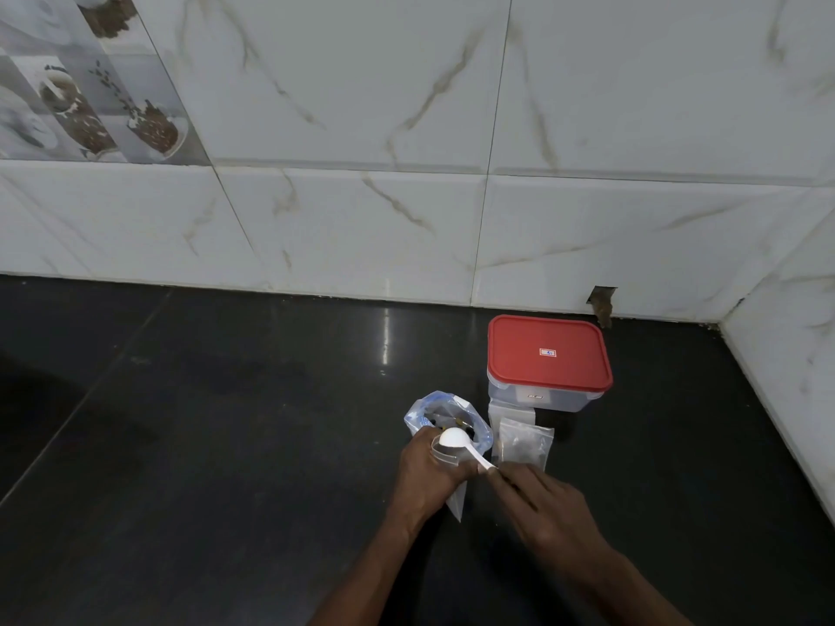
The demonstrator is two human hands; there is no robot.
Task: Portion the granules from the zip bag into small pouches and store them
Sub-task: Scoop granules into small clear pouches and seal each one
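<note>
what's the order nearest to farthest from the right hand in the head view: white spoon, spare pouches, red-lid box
1. white spoon, pinched by the right hand itself
2. spare pouches, just beyond its fingertips
3. red-lid box, farthest back, behind the pouches

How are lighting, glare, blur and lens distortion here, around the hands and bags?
Head view: dim, flat light; a vertical glare streak on the black countertop left of the red-lidded container; tile seams lean and bow from the wide lens; the white scoop reads bright, but the clear small pouch in the left hand and the zip bag contents look murky; right hand slightly soft.
</note>
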